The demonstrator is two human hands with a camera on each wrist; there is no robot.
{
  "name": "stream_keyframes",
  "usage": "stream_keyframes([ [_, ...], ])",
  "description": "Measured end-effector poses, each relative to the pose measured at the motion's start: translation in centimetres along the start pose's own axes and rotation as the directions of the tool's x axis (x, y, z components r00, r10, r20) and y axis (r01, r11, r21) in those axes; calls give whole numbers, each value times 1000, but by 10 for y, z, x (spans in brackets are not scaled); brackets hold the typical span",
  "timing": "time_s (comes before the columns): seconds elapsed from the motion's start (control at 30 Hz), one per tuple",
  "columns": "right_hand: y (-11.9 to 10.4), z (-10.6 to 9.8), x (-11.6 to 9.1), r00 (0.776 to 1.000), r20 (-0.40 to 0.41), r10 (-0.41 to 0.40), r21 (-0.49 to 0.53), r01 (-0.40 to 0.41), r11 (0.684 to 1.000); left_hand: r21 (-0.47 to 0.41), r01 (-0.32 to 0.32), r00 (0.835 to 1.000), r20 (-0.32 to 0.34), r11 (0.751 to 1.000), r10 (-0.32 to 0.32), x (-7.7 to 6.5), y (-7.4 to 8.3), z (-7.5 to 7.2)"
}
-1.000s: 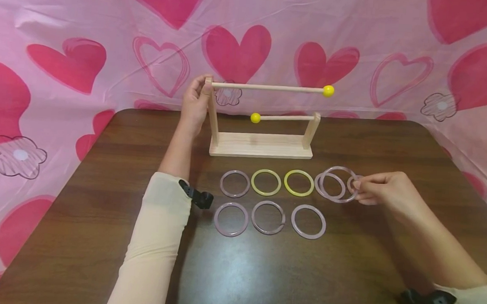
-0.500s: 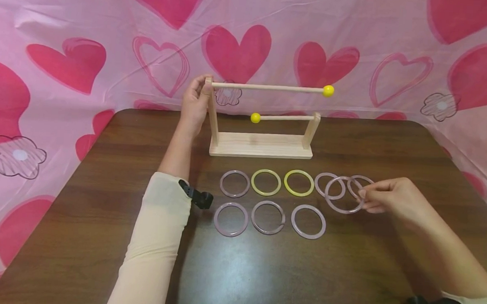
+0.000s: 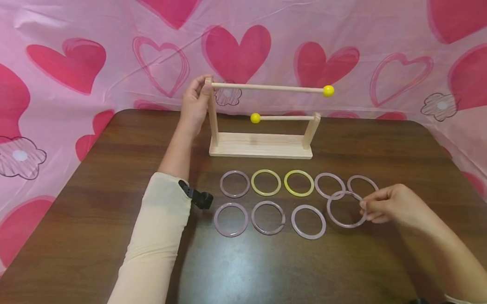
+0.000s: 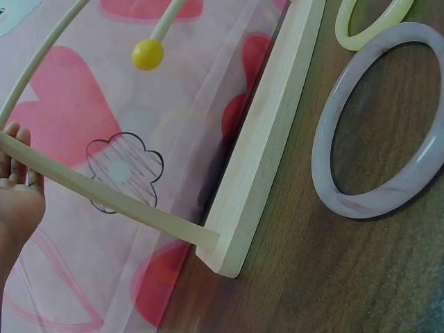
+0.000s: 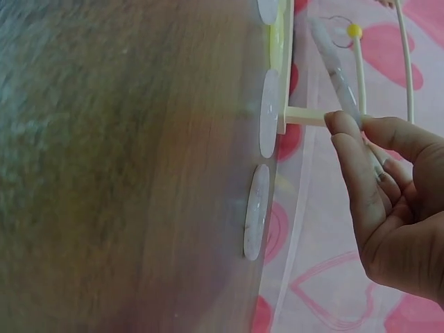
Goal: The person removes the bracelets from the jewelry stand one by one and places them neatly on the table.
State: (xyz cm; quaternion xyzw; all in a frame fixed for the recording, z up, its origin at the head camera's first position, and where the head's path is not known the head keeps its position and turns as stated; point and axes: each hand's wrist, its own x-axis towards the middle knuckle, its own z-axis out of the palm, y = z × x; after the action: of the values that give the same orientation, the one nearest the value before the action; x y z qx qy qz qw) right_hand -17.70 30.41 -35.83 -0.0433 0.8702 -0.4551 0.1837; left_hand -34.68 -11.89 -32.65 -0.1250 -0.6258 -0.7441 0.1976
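My left hand (image 3: pixel 195 105) grips the top of the taller left post of a pale wooden stand (image 3: pixel 260 146), thumb in front and fingers behind. Each post carries a horizontal rod tipped with a yellow ball (image 3: pixel 328 90); both rods are bare. Between thumb and fingertips, my right hand (image 3: pixel 396 205) pinches a translucent lilac bangle (image 3: pixel 328 212) at its right side. In the right wrist view the held bangle (image 5: pixel 334 66) is raised above the table, seen nearly edge-on. From the head it overlaps the lower edge of a lilac bangle (image 3: pixel 316 186) in the back row.
Several bangles lie in two rows before the stand. The back row has a pale yellow bangle (image 3: pixel 265 194), a brighter yellow bangle (image 3: pixel 298 195) and lilac ones; the front row holds three lilac bangles (image 3: pixel 230 235). A heart-print cloth (image 3: pixel 277 14) hangs behind the brown table (image 3: pixel 235 281).
My right hand has brought the lilac bangle toward me and slightly right, off most of the back-row bangle it overlapped. The left hand and the stand have stayed put.
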Motion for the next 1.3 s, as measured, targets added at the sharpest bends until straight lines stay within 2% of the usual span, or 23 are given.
stream_keyframes([
  [0.23,1,3,0,999,34,27,-83,-24,996,-8,14,1000,-1,1000,-14,0,0,0],
  [0.53,3,5,-1,995,92,38,-75,-31,997,-4,9,1000,-3,1000,-9,1,-2,-1],
  [0.87,6,5,0,987,151,52,-135,-31,990,-1,8,1000,-1,1000,-8,2,-3,-1],
  [1.3,4,7,7,993,73,98,-248,-77,966,-27,23,1000,2,999,-23,4,-3,-1],
])
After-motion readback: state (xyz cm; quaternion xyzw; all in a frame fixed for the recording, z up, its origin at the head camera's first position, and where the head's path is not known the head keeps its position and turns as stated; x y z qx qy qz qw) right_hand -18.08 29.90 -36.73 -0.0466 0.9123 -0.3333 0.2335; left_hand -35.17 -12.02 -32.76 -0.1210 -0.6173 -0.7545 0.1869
